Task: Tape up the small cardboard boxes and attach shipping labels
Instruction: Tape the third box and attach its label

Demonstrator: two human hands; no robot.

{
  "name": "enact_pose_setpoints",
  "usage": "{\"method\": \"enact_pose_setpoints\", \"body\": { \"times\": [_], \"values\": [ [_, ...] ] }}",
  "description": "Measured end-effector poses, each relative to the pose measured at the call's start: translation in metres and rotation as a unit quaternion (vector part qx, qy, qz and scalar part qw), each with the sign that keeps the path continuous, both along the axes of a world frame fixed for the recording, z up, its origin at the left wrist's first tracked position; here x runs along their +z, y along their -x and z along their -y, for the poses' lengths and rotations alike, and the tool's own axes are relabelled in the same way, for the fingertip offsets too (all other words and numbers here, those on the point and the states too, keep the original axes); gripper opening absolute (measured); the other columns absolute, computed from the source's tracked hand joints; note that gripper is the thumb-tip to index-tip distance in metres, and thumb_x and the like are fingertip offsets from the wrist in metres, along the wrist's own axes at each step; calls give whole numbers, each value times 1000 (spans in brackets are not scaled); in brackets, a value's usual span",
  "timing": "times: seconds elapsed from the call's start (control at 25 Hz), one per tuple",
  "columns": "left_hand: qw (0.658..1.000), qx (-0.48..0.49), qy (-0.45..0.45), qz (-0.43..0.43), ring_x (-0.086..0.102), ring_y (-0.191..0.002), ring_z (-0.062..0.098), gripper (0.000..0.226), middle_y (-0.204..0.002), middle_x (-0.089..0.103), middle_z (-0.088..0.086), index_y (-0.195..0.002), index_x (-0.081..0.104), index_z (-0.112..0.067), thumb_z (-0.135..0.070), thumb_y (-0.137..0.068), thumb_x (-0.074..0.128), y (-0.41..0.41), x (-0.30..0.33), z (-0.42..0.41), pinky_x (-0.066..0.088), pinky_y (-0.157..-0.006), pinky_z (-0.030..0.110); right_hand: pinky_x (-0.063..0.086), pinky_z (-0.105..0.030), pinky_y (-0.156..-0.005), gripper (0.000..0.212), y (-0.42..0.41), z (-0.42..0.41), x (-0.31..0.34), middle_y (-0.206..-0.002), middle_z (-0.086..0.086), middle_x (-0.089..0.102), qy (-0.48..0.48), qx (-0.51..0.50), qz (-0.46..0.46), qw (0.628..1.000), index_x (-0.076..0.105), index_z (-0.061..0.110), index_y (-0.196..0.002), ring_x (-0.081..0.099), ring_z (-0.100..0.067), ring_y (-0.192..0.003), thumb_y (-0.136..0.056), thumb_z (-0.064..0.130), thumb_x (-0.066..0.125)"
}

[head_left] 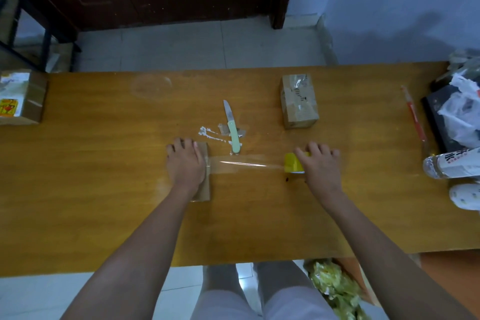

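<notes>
On wooden table [104, 189]: 3 boxes, knife [232, 128]; tiled floor [181, 44].

- Left hand [185, 163]: palm down, fingers spread and fairly straight, pressing flat on a small box [204, 187]; forearm reaching forward from lower left
- Right hand [318, 165]: palm down, fingers curled over a yellow tape roll [293, 163]; wrist bent slightly inward; forearm coming from lower right
- Both arms bare, well apart
</notes>
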State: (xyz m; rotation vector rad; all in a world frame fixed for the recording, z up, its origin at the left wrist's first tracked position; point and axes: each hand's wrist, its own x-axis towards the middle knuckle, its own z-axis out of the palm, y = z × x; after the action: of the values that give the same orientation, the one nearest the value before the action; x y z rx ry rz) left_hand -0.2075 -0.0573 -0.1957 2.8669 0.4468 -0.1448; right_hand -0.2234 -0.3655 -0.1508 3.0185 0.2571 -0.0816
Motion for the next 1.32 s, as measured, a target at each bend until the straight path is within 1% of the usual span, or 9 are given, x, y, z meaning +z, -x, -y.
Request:
{"method": "enact_pose_setpoints", "body": {
  "times": [0.2,0.36,0.6,0.84,0.92,1.0,1.08,1.16,1.32],
  "values": [
    [1000,11,-6,4,46,-108,40,36,-122,51,23,-116,54,0,-25,-103,32,-4,0,-16,41,-86,48,36,-37,-63,40,-11,-13,-5,-87,-9,59,-8,33,30,999,66,17,-94,56,-30,-74,-60,-3,72],
    [999,25,-24,32,48,-102,40,31,-116,53,22,-113,56,-1,-23,-103,36,0,-4,-17,43,-81,48,32,-36,-64,51,-10,-15,-11,-86,-5,59,-42,2,11,999,66,15,-95,56,-28,-74,-50,-2,81],
    [998,40,-32,30,47,-100,37,30,-115,52,17,-111,55,-5,-25,-102,35,1,-6,-16,49,-70,46,31,-37,-71,73,-5,-14,-10,-107,-5,55,-24,-6,-33,999,58,22,-120,54,-28,-94,-51,11,80],
    [999,34,-24,32,48,-102,39,36,-116,52,20,-112,56,-3,-27,-102,31,0,-4,-16,44,-79,47,32,-40,-89,83,-5,-21,16,-133,-2,45,15,-22,-111,994,39,27,-138,41,-26,-124,-62,32,71],
    [999,35,-26,25,48,-102,39,34,-116,52,20,-111,57,-4,-26,-102,33,0,-3,-15,42,-80,47,32,-41,-92,93,-12,-27,30,-136,-5,40,18,-17,-134,991,33,27,-142,36,-27,-128,-60,40,74],
    [999,24,-35,20,48,-101,39,34,-116,52,20,-110,57,-3,-26,-102,33,0,-1,-15,41,-80,47,33,-43,-92,101,-23,-44,43,-135,-8,40,-24,-15,-108,994,32,26,-143,36,-29,-127,-55,46,79],
    [999,17,-39,14,47,-102,38,34,-116,53,20,-111,57,-3,-26,-102,33,-1,0,-15,40,-80,46,37,-43,-88,90,-38,-77,43,-127,-9,46,-100,-18,-75,992,41,21,-136,43,-29,-119,-60,51,78],
    [999,17,-39,14,47,-102,38,35,-117,53,20,-113,56,-3,-26,-102,32,-1,1,-15,40,-80,45,42,-40,-82,62,-59,-119,29,-120,-9,52,-163,-43,-93,981,48,14,-126,51,-30,-112,-79,48,68],
    [999,16,-38,16,48,-100,35,36,-117,54,16,-114,56,-6,-28,-101,31,-1,0,-18,41,-78,42,46,-38,-83,40,-85,-173,-19,-128,-12,51,-156,-143,-195,958,44,10,-130,57,-30,-113,-100,36,47]
  ]
}}
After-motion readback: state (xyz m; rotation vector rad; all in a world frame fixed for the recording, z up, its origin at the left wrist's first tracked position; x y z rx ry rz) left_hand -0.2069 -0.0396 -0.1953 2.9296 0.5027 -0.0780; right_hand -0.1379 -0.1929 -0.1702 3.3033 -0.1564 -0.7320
